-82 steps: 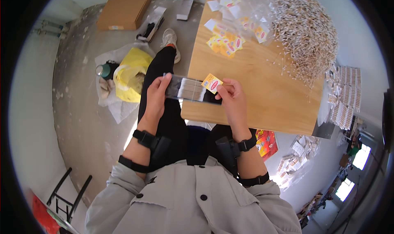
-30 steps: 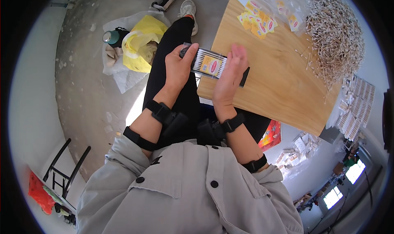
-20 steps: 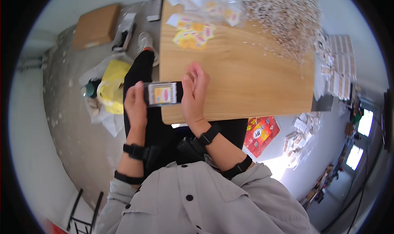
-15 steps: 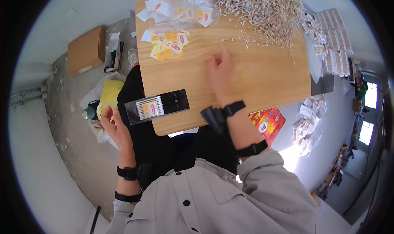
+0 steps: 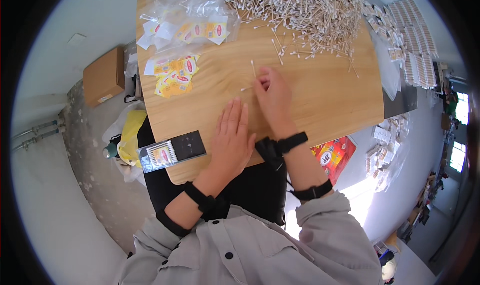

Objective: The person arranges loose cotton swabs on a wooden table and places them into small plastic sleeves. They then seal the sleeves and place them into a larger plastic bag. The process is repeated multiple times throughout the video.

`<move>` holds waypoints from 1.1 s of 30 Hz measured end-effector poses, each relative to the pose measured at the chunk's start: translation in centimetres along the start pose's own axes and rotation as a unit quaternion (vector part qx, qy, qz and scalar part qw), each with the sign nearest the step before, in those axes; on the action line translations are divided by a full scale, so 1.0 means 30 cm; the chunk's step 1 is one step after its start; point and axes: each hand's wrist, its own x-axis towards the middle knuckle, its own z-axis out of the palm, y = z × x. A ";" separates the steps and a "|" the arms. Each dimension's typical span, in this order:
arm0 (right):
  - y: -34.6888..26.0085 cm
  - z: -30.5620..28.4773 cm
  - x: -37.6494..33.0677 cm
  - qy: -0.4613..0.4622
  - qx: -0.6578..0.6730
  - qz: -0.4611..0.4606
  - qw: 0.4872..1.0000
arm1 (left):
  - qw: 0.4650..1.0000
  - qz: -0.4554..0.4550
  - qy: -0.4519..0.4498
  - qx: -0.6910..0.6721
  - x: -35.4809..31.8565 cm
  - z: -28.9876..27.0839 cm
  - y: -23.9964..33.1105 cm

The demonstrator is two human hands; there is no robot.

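Note:
My right hand is closed over the middle of the wooden table, thumb and forefinger pinched. A cotton swab sticks up from its fingers, and the white tip of another swab shows at its left side. My left hand lies open near the table's front edge, palm down, fingers stretched out toward the right hand. To its left, a black tray juts over the table edge. On the tray rests a clear bag holding a row of cotton swabs and a yellow label.
A big heap of cotton swabs covers the far right of the wooden table. Yellow labels and clear plastic bags lie at the far left. Packed swab bundles stand beyond the right edge. A cardboard box sits on the floor at left.
My left hand has moved from beside the table's left edge onto the tabletop, next to my right hand. My right hand is now pinching cotton swabs. The whole view has shifted somewhat.

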 end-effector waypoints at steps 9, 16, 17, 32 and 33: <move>0.042 -0.117 -0.034 -0.149 0.010 0.005 0.989 | 0.991 -0.006 -0.078 0.104 0.023 0.054 -0.011; 0.036 -0.116 0.065 -0.168 0.052 -0.001 0.984 | 0.990 -0.001 -0.112 0.086 -0.026 -0.025 -0.039; 0.060 -0.109 0.108 -0.060 0.002 -0.023 0.998 | 0.993 -0.006 -0.087 0.083 -0.027 -0.016 -0.030; 0.103 -0.140 0.029 -0.071 -0.061 -0.052 0.994 | 0.990 -0.008 -0.077 0.115 -0.027 0.052 -0.017; 0.089 -0.146 -0.005 -0.101 -0.059 -0.065 0.991 | 0.991 0.000 -0.069 0.113 -0.039 0.057 -0.018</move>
